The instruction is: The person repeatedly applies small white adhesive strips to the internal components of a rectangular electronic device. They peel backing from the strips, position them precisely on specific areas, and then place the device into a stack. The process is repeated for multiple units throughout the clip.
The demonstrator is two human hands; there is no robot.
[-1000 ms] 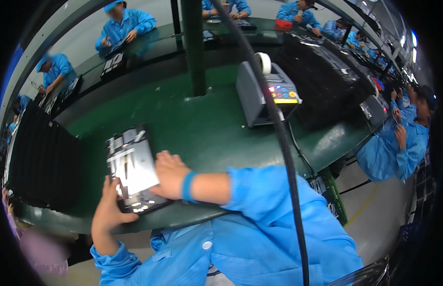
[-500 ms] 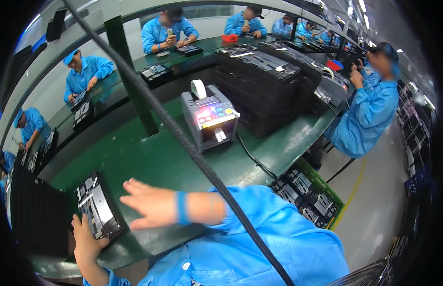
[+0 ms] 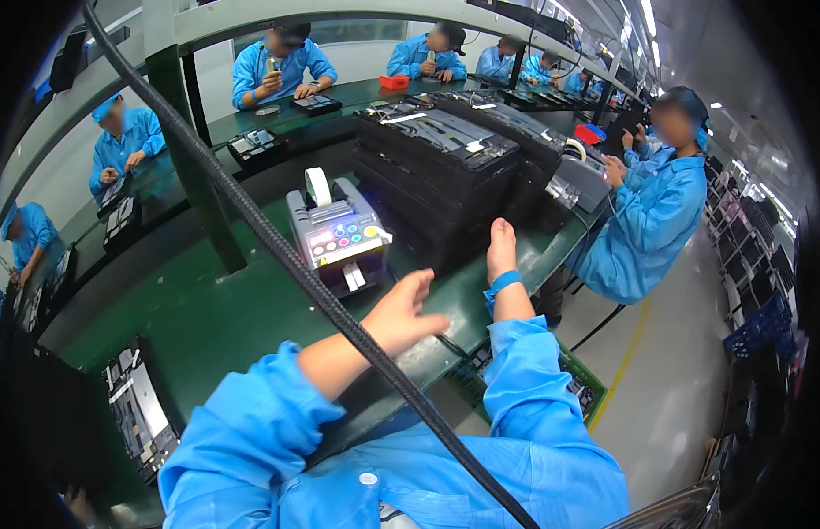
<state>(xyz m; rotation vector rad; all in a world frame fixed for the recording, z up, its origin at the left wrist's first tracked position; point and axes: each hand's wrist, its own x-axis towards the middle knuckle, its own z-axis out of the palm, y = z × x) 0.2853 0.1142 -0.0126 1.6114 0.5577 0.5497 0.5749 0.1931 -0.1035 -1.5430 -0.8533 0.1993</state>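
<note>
My left hand hovers over the green bench with its fingers spread and nothing in it, just in front of a grey tape dispenser that has coloured buttons and a white tape roll on top. Further right, my right hand is stretched out flat and holds nothing. It wears a blue wrist strap and reaches the foot of a stack of black trays. A black tray with a device lies at the lower left, away from both hands.
A thick black braided cable crosses the view diagonally in front of my arms. A dark green post stands on the bench. A person in blue works to the right, and several others sit along the far benches.
The view has swung right. Both hands have left the tray with the device and moved right, the left toward the tape dispenser and the right toward the stack of trays.
</note>
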